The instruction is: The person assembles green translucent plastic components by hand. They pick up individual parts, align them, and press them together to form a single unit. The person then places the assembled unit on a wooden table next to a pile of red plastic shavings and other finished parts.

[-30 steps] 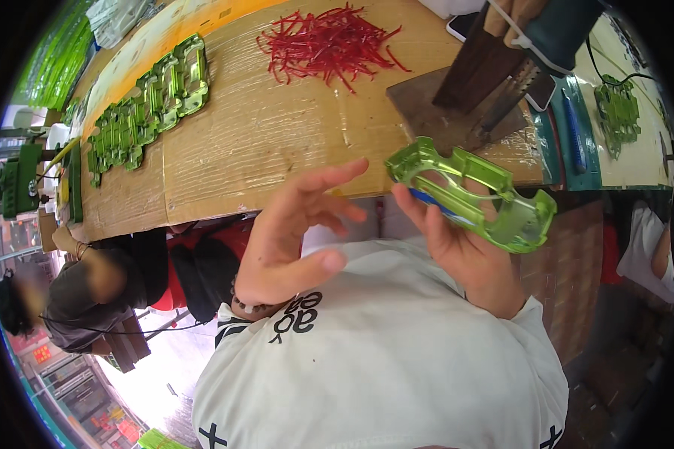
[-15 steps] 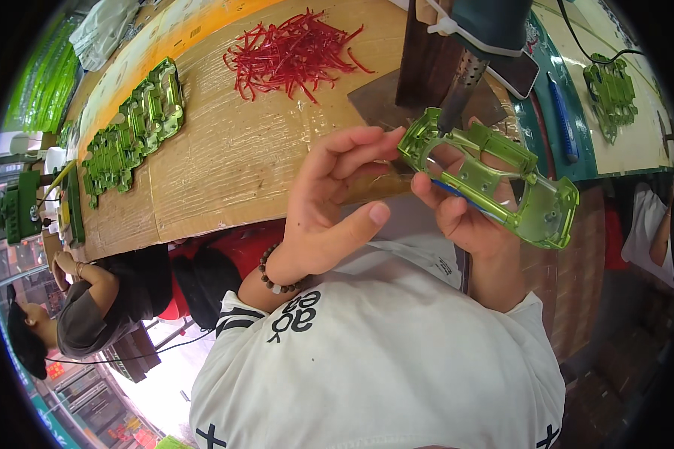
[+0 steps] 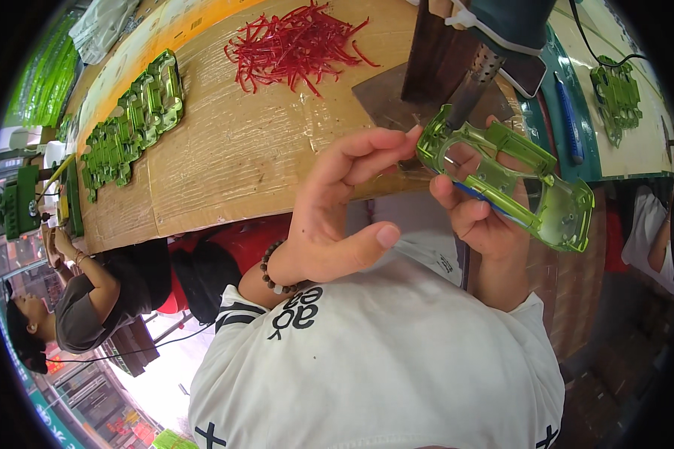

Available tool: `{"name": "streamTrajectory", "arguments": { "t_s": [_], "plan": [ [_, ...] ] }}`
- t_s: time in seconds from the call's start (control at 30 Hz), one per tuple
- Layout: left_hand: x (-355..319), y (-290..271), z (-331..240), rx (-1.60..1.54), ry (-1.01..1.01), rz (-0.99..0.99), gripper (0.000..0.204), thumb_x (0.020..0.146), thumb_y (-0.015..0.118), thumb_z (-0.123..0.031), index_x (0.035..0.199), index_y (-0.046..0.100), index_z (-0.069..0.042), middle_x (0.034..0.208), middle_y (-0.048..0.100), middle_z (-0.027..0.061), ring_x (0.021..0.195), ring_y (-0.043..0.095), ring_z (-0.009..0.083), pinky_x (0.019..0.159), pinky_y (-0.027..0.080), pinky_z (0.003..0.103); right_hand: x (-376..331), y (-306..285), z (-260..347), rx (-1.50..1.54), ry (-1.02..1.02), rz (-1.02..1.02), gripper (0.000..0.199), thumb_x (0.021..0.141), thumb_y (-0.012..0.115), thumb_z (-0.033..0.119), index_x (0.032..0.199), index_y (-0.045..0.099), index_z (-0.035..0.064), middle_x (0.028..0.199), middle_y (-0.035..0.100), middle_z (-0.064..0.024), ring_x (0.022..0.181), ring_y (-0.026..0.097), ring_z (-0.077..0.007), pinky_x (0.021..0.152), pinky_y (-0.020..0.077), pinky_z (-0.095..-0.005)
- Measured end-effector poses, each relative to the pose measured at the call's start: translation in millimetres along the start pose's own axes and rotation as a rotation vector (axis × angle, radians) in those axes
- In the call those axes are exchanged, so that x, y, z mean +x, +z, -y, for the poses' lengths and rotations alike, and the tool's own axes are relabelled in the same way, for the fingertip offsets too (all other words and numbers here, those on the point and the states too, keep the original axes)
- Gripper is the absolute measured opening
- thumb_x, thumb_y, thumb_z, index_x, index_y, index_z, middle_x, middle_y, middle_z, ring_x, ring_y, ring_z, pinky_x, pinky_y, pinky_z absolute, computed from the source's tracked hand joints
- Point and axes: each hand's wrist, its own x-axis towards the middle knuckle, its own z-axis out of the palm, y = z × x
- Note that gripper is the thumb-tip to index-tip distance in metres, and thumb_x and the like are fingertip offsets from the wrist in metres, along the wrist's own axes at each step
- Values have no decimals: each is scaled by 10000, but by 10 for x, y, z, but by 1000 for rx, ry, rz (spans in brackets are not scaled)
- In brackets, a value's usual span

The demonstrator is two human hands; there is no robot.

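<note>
Far off to the left of the fingers, a row of green shells (image 3: pixel 131 123) lies on the cardboard-covered table (image 3: pixel 225 161), and a heap of red strips (image 3: pixel 296 45) sits above them. Now the left hand (image 3: pixel 337 217): fingers spread open, palm showing, only its fingertips (image 3: pixel 408 138) touching the near end of the translucent green shell (image 3: pixel 505 183). That shell is held up off the table, long axis slanting from upper left down to lower right, upper-left end pointing at the left fingertips. The right hand (image 3: pixel 479 221) has its fingers curled around the shell from beneath, gripping it. Just above the fingers stands a metal nozzle (image 3: pixel 475 78). A blue pen (image 3: pixel 567 116) lies beyond to the right.
</note>
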Motion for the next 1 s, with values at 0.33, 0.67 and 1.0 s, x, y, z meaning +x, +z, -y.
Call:
{"name": "streamTrajectory", "arguments": {
  "t_s": [0.33, 0.67, 1.0],
  "plan": [
    [-24, -19, -49, 34, -6, 39, 673, 723, 642, -121, 1273, 291, 44, 1325, 376, 215, 1266, 346, 252, 1043, 222, 350, -18, 17, 29, -4, 23, -3, 670, 921, 261, 504, 1370, 164, 16, 1386, 263, -189, 1188, 358, -457, 788, 530, -422],
    [-27, -40, -12, 117, 30, 104, 689, 710, 649, -110, 1277, 286, 40, 1343, 365, 205, 1254, 359, 243, 1034, 238, 348, -46, -92, 107, -18, 54, 93, 661, 924, 251, 492, 1368, 181, 7, 1383, 265, -209, 1215, 314, -464, 827, 505, -448],
    [113, 49, 31, 148, -93, 60, 718, 711, 627, -77, 1318, 249, -13, 1372, 331, 124, 1197, 397, 219, 978, 306, 351, -96, 93, 173, -139, -8, 11, 540, 942, 285, 425, 1210, 361, -38, 1328, 339, -216, 1247, 270, -457, 867, 452, -494]
  ]
}}
